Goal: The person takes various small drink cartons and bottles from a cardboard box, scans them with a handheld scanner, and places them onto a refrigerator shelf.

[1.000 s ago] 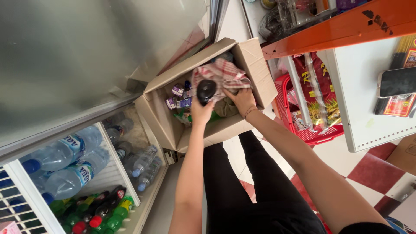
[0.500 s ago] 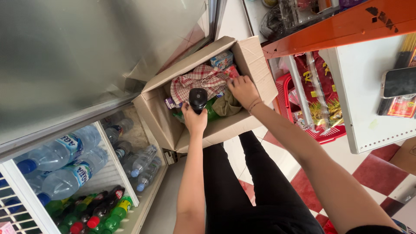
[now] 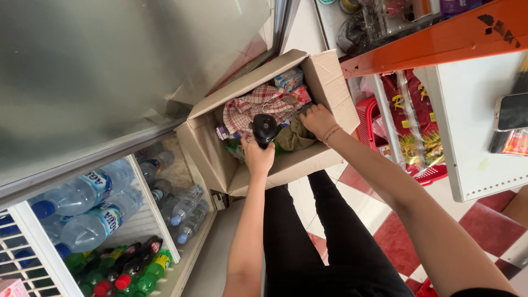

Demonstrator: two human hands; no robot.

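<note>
Floor: red and white checked tiles (image 3: pixel 478 220) under the person's dark-trousered legs.
Surroundings: an open chest cooler (image 3: pixel 181 258) at the left holds clear water bottles (image 3: pixel 82 212) and green soft-drink bottles (image 3: pixel 137 269); a white shelf unit (image 3: pixel 467 137) with an orange top edge stands at the right.
Cardboard box (image 3: pixel 258 176): open, flaps up, perched at the cooler's far end, filled with a checked cloth (image 3: pixel 256 104) and small packets.
Dark bottle (image 3: pixel 264 129): inside the box, over its near half; long axis runs toward the camera, cap end facing up at the viewer.
Left hand (image 3: pixel 257 155): grip clenched round the dark bottle from below.
Right hand (image 3: pixel 318 121): fingers curled down into an olive cloth (image 3: pixel 294 137) in the box; whether it grasps it, I cannot tell.
</note>
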